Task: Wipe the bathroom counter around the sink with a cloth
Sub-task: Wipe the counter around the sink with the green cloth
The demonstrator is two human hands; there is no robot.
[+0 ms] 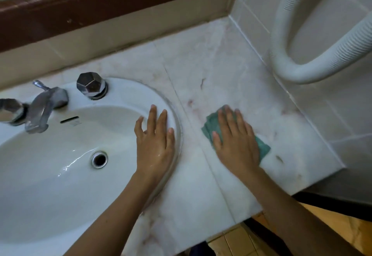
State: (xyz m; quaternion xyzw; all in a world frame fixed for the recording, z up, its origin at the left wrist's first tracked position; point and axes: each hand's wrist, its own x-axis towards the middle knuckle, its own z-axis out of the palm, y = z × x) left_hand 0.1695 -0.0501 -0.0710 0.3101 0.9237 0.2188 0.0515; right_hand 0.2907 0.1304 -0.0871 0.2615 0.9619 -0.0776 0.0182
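Your left hand (155, 145) lies flat, fingers straight and spread, on the sink's (124, 93) right rim. Right of the sink, your right hand (235, 141) presses flat-fingered on the green cloth (211, 124), whose long axis runs diagonally across the surface (211, 191), far-left to near-right.

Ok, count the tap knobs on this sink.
2. A faceted knob stands right of the spout on the sink rim; a second knob sits left of the spout, partly cut off by the frame edge.

Cloth (213, 127) lies on counter (201, 70), right of sink (50, 175).
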